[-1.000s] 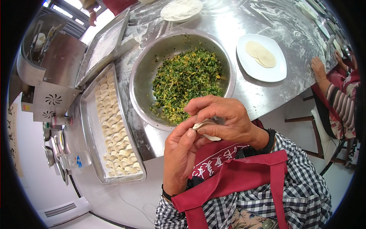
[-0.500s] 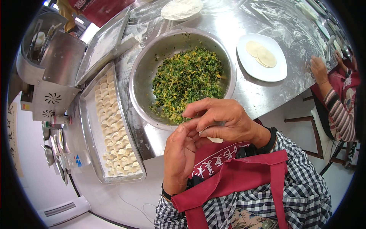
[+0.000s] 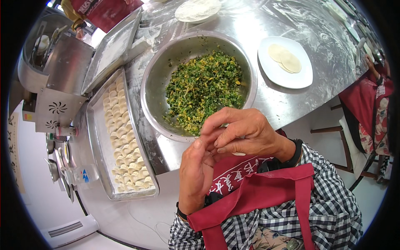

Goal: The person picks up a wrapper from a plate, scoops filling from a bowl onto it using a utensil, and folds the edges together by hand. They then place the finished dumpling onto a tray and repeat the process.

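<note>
My left hand (image 3: 195, 173) and my right hand (image 3: 248, 132) meet just in front of the near rim of a steel bowl (image 3: 146, 96). Between them the fingers of both are closed on a dumpling (image 3: 238, 154), of which only a pale edge of dough shows under my right fingers. The rest of it is hidden by the hands. Chopped green and yellow filling (image 3: 204, 81) lies in the bowl. To the right, a white plate (image 3: 302, 79) bears a few round wrappers (image 3: 289, 61). On the left, a metal tray (image 3: 102, 143) holds rows of folded dumplings (image 3: 127, 135).
Behind the dumplings lies a floured tray (image 3: 112, 50). A plate of flour (image 3: 198, 9) stands beyond the bowl on the steel table (image 3: 271, 104). Metal equipment (image 3: 68, 62) is at far left. One person (image 3: 102, 10) stands at the back, another (image 3: 368, 104) is at the right beside a stool (image 3: 348, 141).
My fingers have closed further around the dumpling, so less dough shows. At the right, the other person's hand has drawn back from the table; the person at the back has come further into view.
</note>
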The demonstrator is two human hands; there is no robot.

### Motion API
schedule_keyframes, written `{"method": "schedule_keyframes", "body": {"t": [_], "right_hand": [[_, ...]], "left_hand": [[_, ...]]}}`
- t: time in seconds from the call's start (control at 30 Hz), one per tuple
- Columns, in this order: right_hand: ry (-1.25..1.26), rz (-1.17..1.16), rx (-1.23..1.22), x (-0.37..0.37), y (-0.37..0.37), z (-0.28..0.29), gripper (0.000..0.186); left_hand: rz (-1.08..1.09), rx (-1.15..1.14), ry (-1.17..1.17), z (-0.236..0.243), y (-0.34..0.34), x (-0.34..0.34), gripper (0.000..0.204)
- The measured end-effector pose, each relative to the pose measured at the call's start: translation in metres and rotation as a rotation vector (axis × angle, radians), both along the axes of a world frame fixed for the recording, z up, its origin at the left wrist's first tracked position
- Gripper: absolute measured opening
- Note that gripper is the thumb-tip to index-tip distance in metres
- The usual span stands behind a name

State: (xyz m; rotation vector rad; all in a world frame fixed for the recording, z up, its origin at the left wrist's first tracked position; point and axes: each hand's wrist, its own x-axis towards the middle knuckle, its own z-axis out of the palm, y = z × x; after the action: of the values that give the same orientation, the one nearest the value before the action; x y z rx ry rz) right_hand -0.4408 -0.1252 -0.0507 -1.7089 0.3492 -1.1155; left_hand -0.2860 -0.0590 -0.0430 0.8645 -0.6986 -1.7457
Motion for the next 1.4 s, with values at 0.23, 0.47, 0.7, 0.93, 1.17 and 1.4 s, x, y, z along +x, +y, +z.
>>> {"method": "schedule_keyframes", "body": {"t": [0.23, 0.47, 0.7, 0.93, 1.17, 1.4], "right_hand": [[0.057, -0.062, 0.057, -0.001, 0.004, 0.006, 0.014], [0.069, 0.015, -0.006, -0.003, 0.000, 0.003, 0.016], [0.036, -0.050, 0.125, 0.001, 0.007, 0.015, 0.013], [0.010, -0.016, 0.003, -0.001, 0.000, -0.003, 0.019], [0.035, -0.147, -0.025, 0.001, 0.006, 0.007, 0.021], [0.094, -0.157, -0.145, 0.004, 0.005, 0.006, 0.019]], "left_hand": [[-0.021, -0.018, 0.017, -0.003, -0.002, 0.001, 0.050], [0.013, -0.021, -0.002, 0.000, 0.001, -0.002, 0.050], [0.046, -0.017, 0.053, 0.000, 0.001, 0.002, 0.047], [0.024, -0.025, 0.147, -0.001, -0.003, -0.001, 0.040], [0.054, -0.014, 0.257, -0.004, -0.003, 0.001, 0.039], [-0.005, 0.000, 0.298, -0.006, -0.006, 0.001, 0.040]]}}
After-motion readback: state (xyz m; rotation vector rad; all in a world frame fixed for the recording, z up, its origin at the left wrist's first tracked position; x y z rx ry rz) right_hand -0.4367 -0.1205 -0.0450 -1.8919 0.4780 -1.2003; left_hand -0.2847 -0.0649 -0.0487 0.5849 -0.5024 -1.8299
